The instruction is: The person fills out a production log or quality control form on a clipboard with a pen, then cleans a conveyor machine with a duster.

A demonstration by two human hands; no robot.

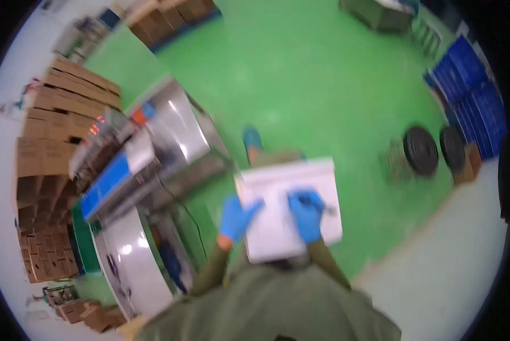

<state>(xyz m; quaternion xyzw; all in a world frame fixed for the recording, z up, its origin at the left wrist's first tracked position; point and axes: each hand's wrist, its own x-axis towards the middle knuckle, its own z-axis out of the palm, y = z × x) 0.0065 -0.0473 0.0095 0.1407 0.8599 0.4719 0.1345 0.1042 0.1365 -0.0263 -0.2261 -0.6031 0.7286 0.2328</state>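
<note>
A white sheaf of papers point(275, 238), perhaps on a board, lies in front of my body at waist height. My left hand point(236, 218), in a blue glove, grips its left edge, with the thumb on top and the fingers hidden beneath. Over the right half of the sheet rests my right hand point(307, 217), also blue-gloved, its fingers closed round a dark pen point(330, 210) whose blurred end sticks out to the right. Any writing on the page is too blurred to read.
To the left stand a steel machine with a blue conveyor belt point(106, 186) and a white-topped table point(135, 261). Stacked cardboard boxes point(44, 153) line the left wall. Round black stools point(421, 150) and blue crates point(473, 96) are at right. A green floor point(300, 85) lies ahead.
</note>
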